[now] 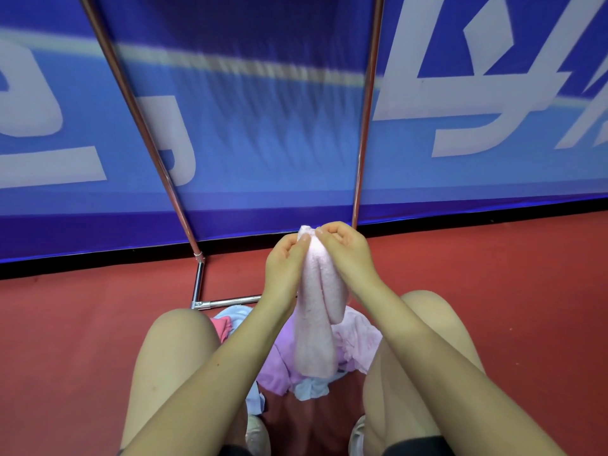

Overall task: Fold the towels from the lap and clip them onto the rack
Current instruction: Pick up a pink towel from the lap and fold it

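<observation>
A pale pink towel (317, 311) hangs doubled over in front of me, its top edge pinched between both hands. My left hand (284, 261) grips the left side of that edge and my right hand (345, 250) grips the right side, the two hands close together. Below it, between my knees, lies a heap of other towels (355, 340) in lilac, pink and light blue. The metal rack's two uprights (148, 139) rise left and right of the hands, and its base bar (227, 302) lies on the floor. No clips are visible.
A blue banner with white lettering (263, 126) stands close behind the rack. Red floor (82, 317) stretches on both sides. My bare knees (184, 327) flank the towel heap, and my shoes (258, 432) show at the bottom.
</observation>
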### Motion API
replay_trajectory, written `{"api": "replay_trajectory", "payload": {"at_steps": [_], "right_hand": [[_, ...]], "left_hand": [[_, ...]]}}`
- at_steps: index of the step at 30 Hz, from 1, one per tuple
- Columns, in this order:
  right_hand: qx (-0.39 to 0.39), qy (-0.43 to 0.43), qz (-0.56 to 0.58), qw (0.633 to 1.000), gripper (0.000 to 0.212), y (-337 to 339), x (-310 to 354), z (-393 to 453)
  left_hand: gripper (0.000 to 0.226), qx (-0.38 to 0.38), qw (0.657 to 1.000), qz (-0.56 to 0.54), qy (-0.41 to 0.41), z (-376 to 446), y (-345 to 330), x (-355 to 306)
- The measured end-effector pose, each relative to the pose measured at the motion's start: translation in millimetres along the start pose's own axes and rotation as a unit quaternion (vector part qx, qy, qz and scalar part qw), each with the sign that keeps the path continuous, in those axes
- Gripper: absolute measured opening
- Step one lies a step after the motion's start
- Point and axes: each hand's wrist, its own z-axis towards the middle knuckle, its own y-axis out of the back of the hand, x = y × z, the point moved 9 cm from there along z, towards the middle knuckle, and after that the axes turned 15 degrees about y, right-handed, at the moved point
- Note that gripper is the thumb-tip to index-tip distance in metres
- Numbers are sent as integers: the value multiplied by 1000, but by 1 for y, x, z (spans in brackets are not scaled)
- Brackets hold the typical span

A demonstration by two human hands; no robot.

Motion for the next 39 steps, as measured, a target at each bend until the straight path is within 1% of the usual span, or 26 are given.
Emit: {"api": "replay_trajectory", "payload": {"at_steps": [4, 6, 7, 9, 11, 14, 17, 19, 20, 23, 24, 25, 27, 29, 32, 35, 37, 39], "right_hand": [[62, 11, -12, 998, 7, -9, 1, -1], [99, 20, -68, 993, 10, -10, -3, -4], [129, 34, -125, 983, 16, -10, -6, -6], [194, 69, -253, 945, 26, -11, -16, -11], [223, 87, -339, 910, 30, -8, -22, -15], [210, 122, -409, 880, 30, 0, -13, -15], [159, 183, -456, 856, 22, 12, 5, -8], [119, 201, -468, 852, 18, 20, 12, -6], [114, 202, -472, 850, 21, 21, 13, -5], [136, 165, -504, 837, 46, 22, 3, -3], [137, 149, -514, 834, 49, 24, -1, -2], [134, 144, -520, 831, 45, 26, -3, -1], [128, 140, -526, 829, 27, 28, -7, 0], [125, 133, -523, 832, 17, 30, -8, 0], [124, 137, -505, 843, 15, 30, -9, -1], [118, 144, -480, 857, 18, 29, -9, -1], [103, 142, -441, 880, 18, 31, -8, 0], [99, 104, -348, 926, 15, 32, -11, 0]], "left_hand": [[16, -26, 999, -6, -27, 2, 13, -12], [19, -48, 998, -1, -44, 3, 23, -20], [20, -60, 997, 8, -56, 4, 29, -24], [19, -80, 992, 36, -86, 4, 38, -32], [16, -96, 984, 93, -117, 2, 41, -38], [17, -112, 964, 185, -155, 0, 40, -43], [16, -132, 954, 208, -169, 5, 46, -45], [16, -151, 945, 228, -179, 9, 51, -45], [17, -155, 941, 238, -183, 11, 52, -44], [25, -150, 940, 243, -186, 13, 48, -39], [23, -144, 944, 238, -176, 14, 47, -35], [20, -136, 949, 232, -162, 14, 45, -31], [18, -131, 954, 231, -141, 15, 43, -24], [19, -135, 953, 235, -135, 15, 43, -21], [17, -133, 956, 230, -123, 17, 43, -18], [20, -124, 967, 198, -102, 24, 46, -14], [20, -115, 977, 151, -93, 23, 46, -15], [20, -106, 985, 104, -85, 18, 44, -20]]}}
